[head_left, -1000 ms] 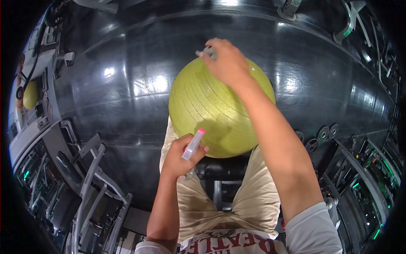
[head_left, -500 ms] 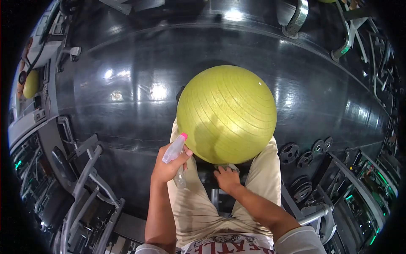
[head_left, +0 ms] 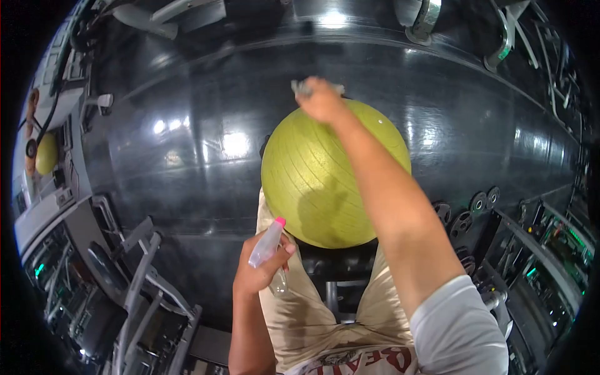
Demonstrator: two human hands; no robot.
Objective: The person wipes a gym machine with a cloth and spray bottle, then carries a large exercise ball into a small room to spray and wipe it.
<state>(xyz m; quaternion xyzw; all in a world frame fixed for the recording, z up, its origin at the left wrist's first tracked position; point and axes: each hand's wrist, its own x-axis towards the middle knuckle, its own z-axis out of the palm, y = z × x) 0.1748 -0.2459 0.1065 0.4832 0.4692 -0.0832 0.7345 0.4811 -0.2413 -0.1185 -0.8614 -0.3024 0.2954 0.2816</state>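
Observation:
A large yellow-green exercise ball (head_left: 306, 181) rests in front of me, between my knees. My left hand (head_left: 262, 265) is wrapped around a clear spray bottle (head_left: 267, 245) with a pink nozzle tip, held beside the ball's lower left. At the ball's far top edge is my right hand (head_left: 322, 101), its fingers closed on a greyish cloth (head_left: 302, 87). Motion blurs the cloth and fingertips. My right forearm crosses over the ball and hides part of its right side.
Weight plates (head_left: 462, 221) stand at the right beside a metal rack (head_left: 550, 269). Grey-framed gym equipment (head_left: 140, 269) is at the left. Another yellow-green ball (head_left: 47, 154) shows at the far left. Dark, shiny flooring (head_left: 206, 112) lies ahead, with metal machine legs (head_left: 427, 25) at the top.
My right hand has swept from the ball's near underside up to its far top edge, carrying the cloth. My left hand, still holding the spray bottle, sits slightly lower and farther right in view.

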